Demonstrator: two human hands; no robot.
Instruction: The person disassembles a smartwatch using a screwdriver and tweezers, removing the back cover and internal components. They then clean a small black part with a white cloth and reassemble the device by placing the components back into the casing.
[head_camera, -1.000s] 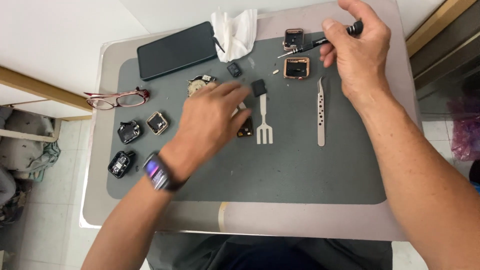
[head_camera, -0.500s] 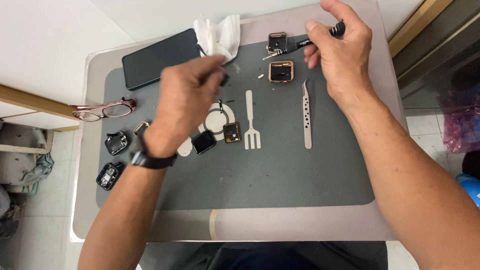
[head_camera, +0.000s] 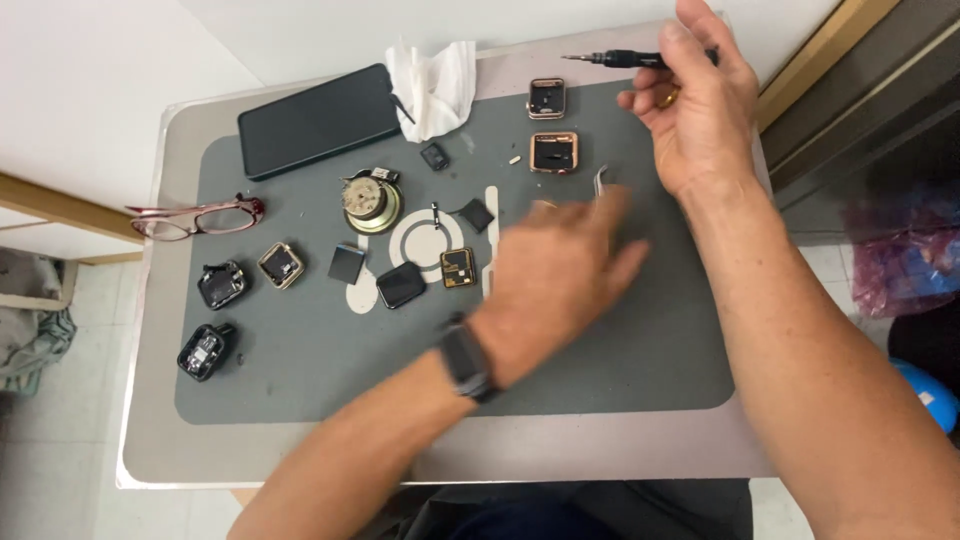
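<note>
My right hand (head_camera: 700, 105) is raised over the far right of the grey mat (head_camera: 300, 400), gripping a thin black screwdriver (head_camera: 610, 58) whose tip points left. Two gold watch cases (head_camera: 547, 97) (head_camera: 553, 152) lie just left of it. My left hand (head_camera: 560, 265), blurred by motion, hovers palm down over the middle of the mat with its fingers stretched out and nothing visible in it. It covers most of the metal tweezers (head_camera: 600, 180) and a white fork-shaped tool. A smartwatch (head_camera: 462, 358) sits on that wrist.
A dark phone (head_camera: 318, 120) and a crumpled tissue (head_camera: 432, 85) lie at the back. Red glasses (head_camera: 195, 215) rest at the left edge. A round brass part (head_camera: 370, 200), a white ring piece (head_camera: 425, 240) and several small square watch modules (head_camera: 401, 285) are scattered mid-left.
My left hand swept from the upper left of the mat to the right, now over the tweezers. My right hand lifted the screwdriver up and away from the watch cases.
</note>
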